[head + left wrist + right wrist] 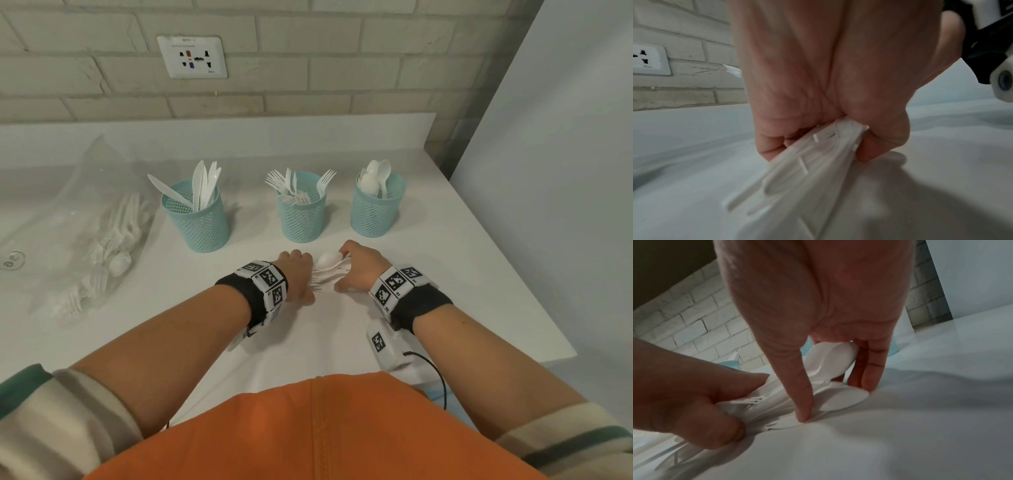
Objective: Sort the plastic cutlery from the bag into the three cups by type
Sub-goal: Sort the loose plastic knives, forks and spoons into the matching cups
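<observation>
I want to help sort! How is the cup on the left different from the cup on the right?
The left cup holds knives, and the right cup holds spoons. The left cup is nearer the bag; the right cup is far from it. Both are teal mesh cups standing upright.

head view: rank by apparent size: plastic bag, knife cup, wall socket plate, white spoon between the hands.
1. plastic bag
2. knife cup
3. wall socket plate, farther from the camera, so true size versus the cup is unsure
4. white spoon, partly hidden by the right hand
</observation>
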A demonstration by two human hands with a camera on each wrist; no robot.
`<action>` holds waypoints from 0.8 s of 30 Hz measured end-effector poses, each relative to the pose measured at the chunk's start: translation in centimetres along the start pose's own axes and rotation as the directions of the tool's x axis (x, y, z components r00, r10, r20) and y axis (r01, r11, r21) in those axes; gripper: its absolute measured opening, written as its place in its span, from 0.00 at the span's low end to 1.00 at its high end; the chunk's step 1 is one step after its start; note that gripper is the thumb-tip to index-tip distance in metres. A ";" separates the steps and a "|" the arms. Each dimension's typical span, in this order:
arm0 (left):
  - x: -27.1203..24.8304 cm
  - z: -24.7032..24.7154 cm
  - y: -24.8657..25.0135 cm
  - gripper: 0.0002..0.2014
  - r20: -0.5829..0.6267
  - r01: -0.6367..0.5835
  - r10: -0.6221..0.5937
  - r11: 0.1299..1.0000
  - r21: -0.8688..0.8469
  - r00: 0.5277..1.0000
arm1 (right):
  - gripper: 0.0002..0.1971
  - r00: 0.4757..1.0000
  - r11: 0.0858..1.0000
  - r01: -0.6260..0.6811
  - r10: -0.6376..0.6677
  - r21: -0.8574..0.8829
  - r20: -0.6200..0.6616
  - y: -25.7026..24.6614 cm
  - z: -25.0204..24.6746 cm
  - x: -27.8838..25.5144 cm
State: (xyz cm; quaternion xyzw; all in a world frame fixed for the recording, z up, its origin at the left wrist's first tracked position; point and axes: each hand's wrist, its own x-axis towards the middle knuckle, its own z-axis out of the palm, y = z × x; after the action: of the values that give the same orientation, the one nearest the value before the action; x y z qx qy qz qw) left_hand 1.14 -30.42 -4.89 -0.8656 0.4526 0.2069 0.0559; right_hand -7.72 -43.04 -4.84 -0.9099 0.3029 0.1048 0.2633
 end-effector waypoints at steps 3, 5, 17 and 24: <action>0.2 -0.1 -0.3 0.31 0.018 -0.027 0.028 0.999 -0.032 0.999 | 0.30 0.999 1.000 0.013 -0.012 -0.017 0.036 -0.2 -0.4 0.0; 0.3 -0.1 -0.4 0.30 0.027 -0.049 0.050 0.997 -0.056 0.998 | 0.28 0.998 0.999 0.025 -0.023 -0.034 0.051 -0.2 -0.5 0.0; 0.3 0.2 -1.3 0.25 -0.020 -0.141 0.140 0.987 -0.071 0.990 | 0.22 0.994 0.995 0.095 -0.094 -0.020 0.053 -0.7 0.2 -0.3; 0.3 0.2 -1.3 0.25 0.016 -0.161 0.163 0.984 -0.077 0.986 | 0.26 0.996 0.997 0.060 -0.057 -0.038 0.072 -0.5 0.2 -0.5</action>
State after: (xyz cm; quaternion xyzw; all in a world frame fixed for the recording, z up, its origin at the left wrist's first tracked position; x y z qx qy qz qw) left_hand 2.26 -29.85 -5.31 -0.8250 0.5128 0.2374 0.0110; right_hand -7.78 -42.33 -4.61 -0.9192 0.2644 0.1355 0.2586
